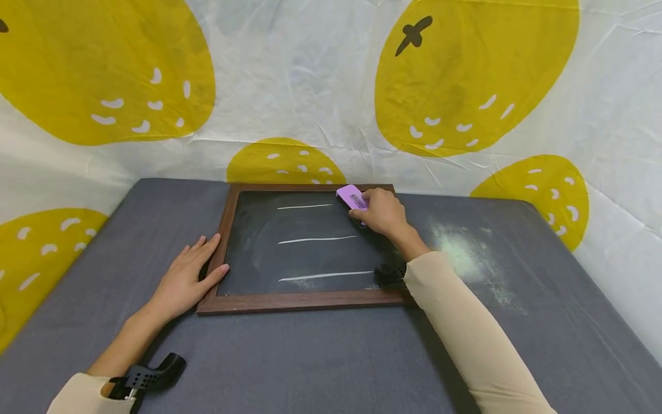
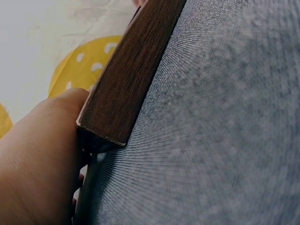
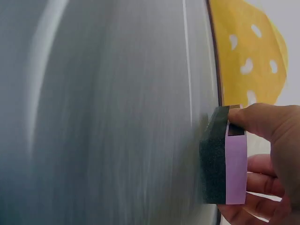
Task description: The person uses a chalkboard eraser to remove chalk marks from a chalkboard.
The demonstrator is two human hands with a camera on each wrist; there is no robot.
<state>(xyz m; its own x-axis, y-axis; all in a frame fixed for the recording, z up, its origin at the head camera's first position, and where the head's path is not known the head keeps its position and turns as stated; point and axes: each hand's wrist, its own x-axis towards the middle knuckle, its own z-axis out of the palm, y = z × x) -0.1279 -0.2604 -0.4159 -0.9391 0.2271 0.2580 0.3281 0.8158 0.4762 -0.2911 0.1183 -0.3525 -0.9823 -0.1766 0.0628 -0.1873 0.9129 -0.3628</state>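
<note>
chalkboard eraser point(image 1: 350, 196) is gripped by right hand point(image 1: 383, 211), chalkboard point(image 1: 305, 257) steadied by outspread left hand point(image 1: 185, 276); erasing seems underway, contact with chalk lines point(image 1: 327, 276) needed.

The table point(image 1: 310, 368) over there wears a gray cloth point(image 1: 517, 368). A blackboard point(image 1: 310, 259) with a brown wooden frame point(image 1: 310, 301) lies on it, near the back edge. Beside the board, on the person's right, a pale, dusty patch point(image 1: 465, 256) is spread on the cloth.
</note>
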